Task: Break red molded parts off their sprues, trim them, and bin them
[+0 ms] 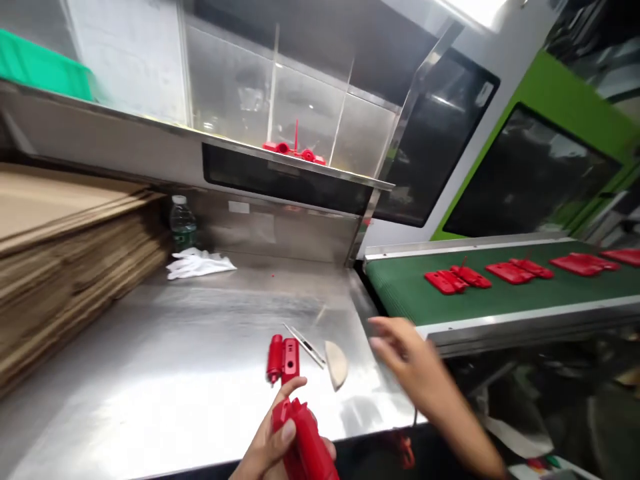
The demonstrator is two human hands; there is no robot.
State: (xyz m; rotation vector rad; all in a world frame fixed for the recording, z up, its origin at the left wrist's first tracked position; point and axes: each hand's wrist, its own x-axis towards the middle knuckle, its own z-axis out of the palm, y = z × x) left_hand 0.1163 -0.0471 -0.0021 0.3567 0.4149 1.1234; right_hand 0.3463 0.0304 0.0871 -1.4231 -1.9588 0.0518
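Note:
My left hand (273, 437) is closed around a red molded plastic part (313, 443) at the bottom middle, in front of the table edge. Blurred by motion, my right hand (405, 353) hangs in the air near the conveyor's close corner, fingers partly bent and apart, with nothing seen in them. Beyond my left hand, another red plastic part (291, 360) lies on the metal table (200, 347), beside a red cylindrical piece (275, 359). To their right are a thin tweezers-like metal tool (307, 347) and a pale half-round piece (337, 365).
Several red molded parts (520, 271) sit on the green conveyor belt (400, 287) at right. A cardboard stack (75, 267) stands at left, near a water bottle (183, 223) and white gloves (197, 264). Over the table runs a shelf (345, 175) with red pieces (295, 152) and a green bin (45, 67).

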